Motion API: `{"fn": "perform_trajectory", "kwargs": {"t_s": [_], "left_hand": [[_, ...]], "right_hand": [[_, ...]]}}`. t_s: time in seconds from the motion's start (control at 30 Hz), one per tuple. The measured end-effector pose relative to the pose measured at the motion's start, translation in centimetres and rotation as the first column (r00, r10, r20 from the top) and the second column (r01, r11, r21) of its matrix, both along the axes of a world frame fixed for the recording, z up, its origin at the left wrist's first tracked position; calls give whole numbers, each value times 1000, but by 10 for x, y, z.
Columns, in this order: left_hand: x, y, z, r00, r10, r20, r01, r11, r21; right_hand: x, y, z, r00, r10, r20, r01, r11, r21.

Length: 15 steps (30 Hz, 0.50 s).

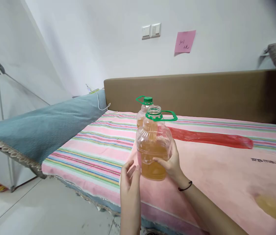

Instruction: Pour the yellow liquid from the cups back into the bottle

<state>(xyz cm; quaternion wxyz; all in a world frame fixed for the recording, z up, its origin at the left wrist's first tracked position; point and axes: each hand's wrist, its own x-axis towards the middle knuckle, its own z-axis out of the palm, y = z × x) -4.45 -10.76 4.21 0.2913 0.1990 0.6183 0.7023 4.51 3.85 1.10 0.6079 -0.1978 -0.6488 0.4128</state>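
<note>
A clear plastic jug [154, 156] of amber liquid stands upright on a pink cloth [216, 173]. Its mouth has no cap, and a green ring handle points right. My right hand [172, 163] is wrapped round the jug's right side, thumb across the front. At the jug's lower left is my left hand [130, 176], fingers bent and apart, holding nothing; whether its fingertips touch the jug is hard to tell. Directly behind stands a second jug [141, 116] with a green cap and handle, partly hidden by the first.
A long red plastic piece [211, 137] lies behind the pink cloth. The striped sofa cover [91, 153] runs under everything, between the blue armrest [54, 124] and brown backrest [189, 94]. A blurred yellowish object [272, 205] is at lower right.
</note>
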Motion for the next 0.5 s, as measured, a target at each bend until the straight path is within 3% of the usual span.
{"fn": "perform_trajectory", "kwargs": {"t_s": [0.17,0.33,0.5], "left_hand": [[1,-1,-6,994,-104,26,102,991,85],[5,-2,-11,981,-183,-70,192,970,149],[30,4,-5,946,-248,-208,300,913,275]], "right_hand": [[-22,11,-11,999,44,-26,-45,997,-57],[-24,13,-18,997,82,-10,-82,992,-92],[-19,12,-15,993,98,66,-91,991,-94]]}}
